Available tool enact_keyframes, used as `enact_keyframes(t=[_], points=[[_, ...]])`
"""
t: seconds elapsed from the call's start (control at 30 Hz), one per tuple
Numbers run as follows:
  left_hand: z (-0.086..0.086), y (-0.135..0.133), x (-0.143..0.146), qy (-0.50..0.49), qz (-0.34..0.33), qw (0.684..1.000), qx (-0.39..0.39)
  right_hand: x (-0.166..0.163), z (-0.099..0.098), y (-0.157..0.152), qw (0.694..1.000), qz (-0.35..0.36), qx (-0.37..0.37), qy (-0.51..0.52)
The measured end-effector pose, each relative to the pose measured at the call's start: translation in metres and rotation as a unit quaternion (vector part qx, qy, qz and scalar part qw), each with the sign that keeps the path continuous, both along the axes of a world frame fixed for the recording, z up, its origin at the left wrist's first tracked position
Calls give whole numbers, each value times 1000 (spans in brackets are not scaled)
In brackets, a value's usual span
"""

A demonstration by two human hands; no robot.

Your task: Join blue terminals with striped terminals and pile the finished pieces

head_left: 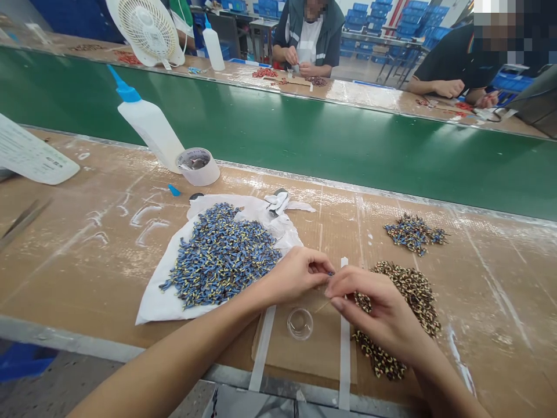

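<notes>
My left hand [298,273] and my right hand [376,305] meet above the brown bench top [87,249], fingertips pinched together on a tiny blue part [331,273]. Left of my left hand lies a big heap of small blue pieces [220,255] on a white sheet [152,299]. Under and beside my right hand lies a heap of brown spotted pieces [411,296]. A small clear round dish [300,323] sits on the bench just below my hands.
A smaller blue heap [413,232] lies at the right. A white squeeze bottle with blue nozzle [150,125] and a tape roll [199,166] stand behind. Beyond, a green conveyor belt [304,139], a white fan [145,29], and two seated people [310,38] at work.
</notes>
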State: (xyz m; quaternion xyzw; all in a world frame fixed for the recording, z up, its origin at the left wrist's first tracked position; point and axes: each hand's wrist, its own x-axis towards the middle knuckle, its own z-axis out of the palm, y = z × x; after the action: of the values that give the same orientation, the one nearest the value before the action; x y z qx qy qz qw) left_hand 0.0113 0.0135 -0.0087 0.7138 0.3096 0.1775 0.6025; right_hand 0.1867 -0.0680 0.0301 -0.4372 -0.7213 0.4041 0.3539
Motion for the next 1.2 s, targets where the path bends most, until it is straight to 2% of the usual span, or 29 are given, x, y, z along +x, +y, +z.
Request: enact_keyframes(t=[0.17,0.27,0.33,0.43,0.5,0.57,0.67,0.8,0.9,1.07,1.2], points=[[0,3,-1,-10,6,999,-30,-17,-2,-3,997,59,3,-41],[-2,4,-2,-17,6,999,-48,-12,-1,-1,995,66,-6,-70],[-3,4,-2,-22,2,998,-55,1,-1,3,996,11,-2,-93],[-4,3,-1,-4,17,998,-56,28,-3,12,977,-148,18,-151],[-4,4,0,5,24,998,-57,43,-7,17,962,-181,20,-202],[-2,4,0,8,24,998,-52,50,-10,20,958,-157,10,-238],[1,8,-2,20,42,998,-30,42,-12,20,960,-125,3,-252],[3,13,-5,17,77,997,6,13,-12,12,974,-63,22,-217],[3,16,-6,-1,97,995,17,-11,-20,9,977,-8,13,-213],[7,20,-9,-10,142,990,22,-33,-37,13,964,-32,17,-264],[9,22,-11,-17,155,988,24,-32,-32,17,952,-14,16,-306]])
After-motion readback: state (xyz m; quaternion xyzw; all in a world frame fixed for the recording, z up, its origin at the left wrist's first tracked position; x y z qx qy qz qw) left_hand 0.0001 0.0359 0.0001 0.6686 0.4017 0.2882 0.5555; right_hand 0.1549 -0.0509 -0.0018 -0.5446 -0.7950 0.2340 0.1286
